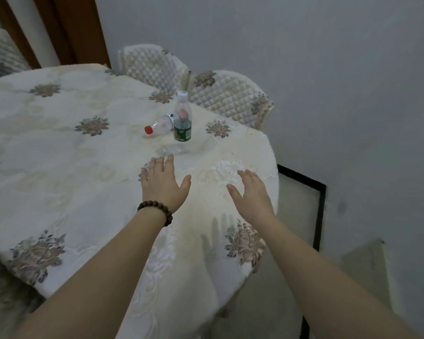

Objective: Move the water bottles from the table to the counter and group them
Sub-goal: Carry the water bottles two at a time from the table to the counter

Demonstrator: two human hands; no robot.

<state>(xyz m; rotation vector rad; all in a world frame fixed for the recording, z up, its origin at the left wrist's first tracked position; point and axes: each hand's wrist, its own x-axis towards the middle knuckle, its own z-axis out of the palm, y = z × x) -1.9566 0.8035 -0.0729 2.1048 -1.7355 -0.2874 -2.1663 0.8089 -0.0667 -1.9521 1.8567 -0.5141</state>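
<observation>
Two bottles [182, 118], two hands [164, 183], seemingly two quilted chairs [149, 66].

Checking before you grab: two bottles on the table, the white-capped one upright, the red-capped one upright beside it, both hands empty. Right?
Not quite. The head view shows the red-capped bottle lying on its side, its cap pointing left, behind the upright white-capped bottle. The rest holds: both are on the table, and the left hand and right hand are open and empty.

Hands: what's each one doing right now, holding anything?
Left hand: open, empty, above the tablecloth.
Right hand: open, empty.
</observation>
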